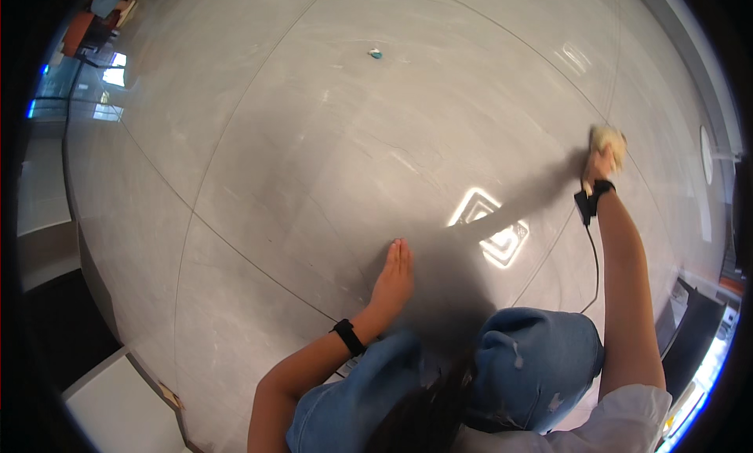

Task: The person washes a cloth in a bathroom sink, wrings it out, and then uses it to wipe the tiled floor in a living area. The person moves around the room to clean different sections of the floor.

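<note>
My right hand (600, 163) is stretched far out to the right. It grips a pale yellow cloth or sponge (609, 142), slightly blurred, against the glossy grey tile floor (306, 159). Around that wrist is a black strap with a small box, and a cable runs down from it. My left hand (395, 276) hangs in front of my left knee, its fingers straight and side by side, with nothing visible in it; its palm is hidden. A black band (349, 337) circles the left wrist. Beyond both hands lies a small blue-and-white object (375, 53), too small to identify.
Both knees in ripped blue jeans (538, 365) are bent below me. A white panel (126, 403) and a dark recess (70, 329) border the floor at left. An orange-red chair (78, 34) stands far left, beside part of a person. A pale wall edge (694, 59) bounds the right.
</note>
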Demonstrator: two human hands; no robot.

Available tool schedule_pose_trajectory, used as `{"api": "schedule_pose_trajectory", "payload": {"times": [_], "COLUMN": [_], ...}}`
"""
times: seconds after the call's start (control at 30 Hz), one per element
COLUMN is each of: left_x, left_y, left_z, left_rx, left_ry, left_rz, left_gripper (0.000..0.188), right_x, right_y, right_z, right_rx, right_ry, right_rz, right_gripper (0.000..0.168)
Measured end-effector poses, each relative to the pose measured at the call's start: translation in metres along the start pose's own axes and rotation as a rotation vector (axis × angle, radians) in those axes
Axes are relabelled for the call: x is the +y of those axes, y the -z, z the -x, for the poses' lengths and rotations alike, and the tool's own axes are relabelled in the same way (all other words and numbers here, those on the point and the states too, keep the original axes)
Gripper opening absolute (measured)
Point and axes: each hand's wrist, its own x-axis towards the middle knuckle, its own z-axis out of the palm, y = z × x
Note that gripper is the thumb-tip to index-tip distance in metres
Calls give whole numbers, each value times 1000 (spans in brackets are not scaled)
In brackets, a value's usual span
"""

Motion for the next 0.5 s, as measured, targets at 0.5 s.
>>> {"api": "schedule_pose_trajectory", "payload": {"times": [0.5], "left_x": [-16], "left_y": [29], "left_z": [22], "left_rx": [31], "left_ry": [-18], "left_rz": [-32], "left_gripper": [44], "right_x": [-569], "right_y": [-97], "right_z": [155], "right_rx": [-764], "right_ry": [767], "right_rz": [-564], "right_gripper": [50]}}
